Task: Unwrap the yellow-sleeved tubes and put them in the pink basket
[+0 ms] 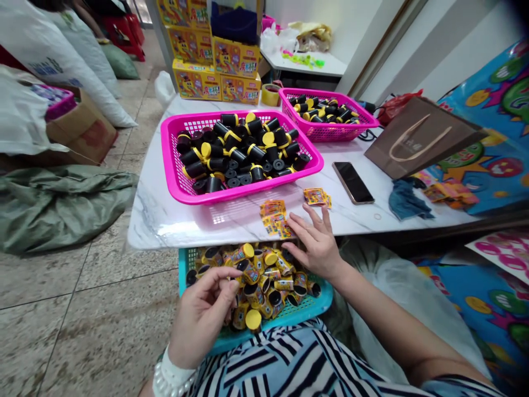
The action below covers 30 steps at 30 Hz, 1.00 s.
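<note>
My left hand is over the turquoise basket, its fingers curled and the thumb and index tips close together. Whether it pinches anything is hard to make out; a labelled canister lies right at the fingertips. The basket is heaped with small black canisters in printed yellow wrappers, some with yellow lids. My right hand is open, fingers stretched out, its fingertips at the spread of small printed labels near the table edge. A second little stack of labels lies just beyond those fingers.
On the marbled table stand a pink basket of unlabelled black canisters and another pink basket behind. A phone, paper bag, tape roll and stacked yellow boxes are around them. Sacks line the left.
</note>
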Available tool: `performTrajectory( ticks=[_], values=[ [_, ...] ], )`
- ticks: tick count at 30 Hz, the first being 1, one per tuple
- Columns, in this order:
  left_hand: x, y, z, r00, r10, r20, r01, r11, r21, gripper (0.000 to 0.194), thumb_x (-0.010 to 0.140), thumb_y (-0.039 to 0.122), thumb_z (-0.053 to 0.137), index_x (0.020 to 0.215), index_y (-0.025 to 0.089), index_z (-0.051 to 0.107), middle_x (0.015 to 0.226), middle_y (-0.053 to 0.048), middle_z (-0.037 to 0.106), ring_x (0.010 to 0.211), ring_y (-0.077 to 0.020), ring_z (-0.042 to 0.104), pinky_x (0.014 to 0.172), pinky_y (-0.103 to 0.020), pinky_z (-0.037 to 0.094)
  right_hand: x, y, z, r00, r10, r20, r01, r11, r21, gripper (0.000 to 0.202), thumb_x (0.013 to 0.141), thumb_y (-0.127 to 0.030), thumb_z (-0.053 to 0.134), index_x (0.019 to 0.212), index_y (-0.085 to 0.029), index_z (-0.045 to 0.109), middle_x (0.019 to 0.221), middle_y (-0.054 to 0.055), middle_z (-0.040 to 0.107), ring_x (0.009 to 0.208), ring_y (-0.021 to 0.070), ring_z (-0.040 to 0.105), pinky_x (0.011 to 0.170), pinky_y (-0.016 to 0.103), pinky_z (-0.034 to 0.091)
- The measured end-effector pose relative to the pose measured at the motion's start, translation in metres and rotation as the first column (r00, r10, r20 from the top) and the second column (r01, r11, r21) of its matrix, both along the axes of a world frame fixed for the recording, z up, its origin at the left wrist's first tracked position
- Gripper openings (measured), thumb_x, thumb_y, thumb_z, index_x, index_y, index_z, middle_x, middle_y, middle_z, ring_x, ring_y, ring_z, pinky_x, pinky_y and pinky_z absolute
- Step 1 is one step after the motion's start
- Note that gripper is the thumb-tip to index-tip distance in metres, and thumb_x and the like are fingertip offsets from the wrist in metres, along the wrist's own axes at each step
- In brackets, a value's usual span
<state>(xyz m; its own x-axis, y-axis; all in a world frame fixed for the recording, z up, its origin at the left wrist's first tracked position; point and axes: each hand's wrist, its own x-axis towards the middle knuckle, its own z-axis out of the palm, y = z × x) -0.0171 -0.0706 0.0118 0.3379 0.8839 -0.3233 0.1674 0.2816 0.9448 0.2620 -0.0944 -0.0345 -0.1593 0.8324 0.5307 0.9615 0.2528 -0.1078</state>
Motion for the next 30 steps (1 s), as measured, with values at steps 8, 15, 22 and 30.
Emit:
performTrajectory(
  ticks=[8, 15, 22, 30],
  values=[
    [0.010, -0.001, 0.004, 0.999, -0.047, 0.007, 0.046, 0.998, 0.044, 0.023, 0.087, 0.039, 0.063, 0.092, 0.018, 0.071, 0.053, 0.004, 0.053, 0.044, -0.0093, 0.047, 0.042, -0.019, 0.037, -0.006, 0.000, -0.004, 0.998, 0.017, -0.054, -0.007, 0.985, 0.171, 0.018, 0.086, -0.012, 0.066, 0.098, -0.025, 0.070, 0.099, 0.002, 0.079, 0.116, 0.0280, 0.065, 0.115, 0.059, 0.037],
    [0.020, 0.015, 0.002, 0.990, -0.136, 0.044, 0.132, 0.988, 0.079, 0.027, 0.088, 0.041, 0.062, 0.095, 0.016, 0.069, 0.055, 0.002, 0.056, 0.043, -0.0096, 0.049, 0.041, -0.018, 0.039, 0.004, 0.013, 0.004, 0.986, -0.008, -0.167, 0.002, 0.999, -0.035, 0.036, 0.088, -0.033, 0.067, 0.121, -0.019, 0.062, 0.115, 0.011, 0.069, 0.118, 0.0316, 0.059, 0.112, 0.057, 0.039],
    [0.019, 0.015, -0.008, 0.989, -0.135, 0.056, 0.134, 0.991, 0.025, 0.028, 0.087, 0.042, 0.063, 0.094, 0.016, 0.069, 0.055, 0.003, 0.055, 0.043, -0.0089, 0.047, 0.040, -0.018, 0.037, 0.010, 0.019, 0.017, 0.968, -0.117, -0.222, 0.055, 0.963, -0.265, 0.005, 0.089, -0.023, 0.063, 0.086, -0.020, 0.065, 0.088, 0.008, 0.060, 0.088, 0.0253, 0.057, 0.081, 0.041, 0.051],
    [0.023, 0.015, -0.008, 0.983, -0.176, 0.050, 0.170, 0.980, 0.109, 0.024, 0.090, 0.039, 0.060, 0.095, 0.017, 0.068, 0.056, 0.003, 0.057, 0.043, -0.0088, 0.048, 0.041, -0.019, 0.036, 0.019, 0.032, 0.029, 0.984, -0.030, -0.177, -0.040, 0.926, -0.375, 0.009, 0.086, -0.019, 0.063, 0.095, -0.020, 0.064, 0.099, 0.008, 0.061, 0.094, 0.0246, 0.058, 0.084, 0.041, 0.051]
  ],
)
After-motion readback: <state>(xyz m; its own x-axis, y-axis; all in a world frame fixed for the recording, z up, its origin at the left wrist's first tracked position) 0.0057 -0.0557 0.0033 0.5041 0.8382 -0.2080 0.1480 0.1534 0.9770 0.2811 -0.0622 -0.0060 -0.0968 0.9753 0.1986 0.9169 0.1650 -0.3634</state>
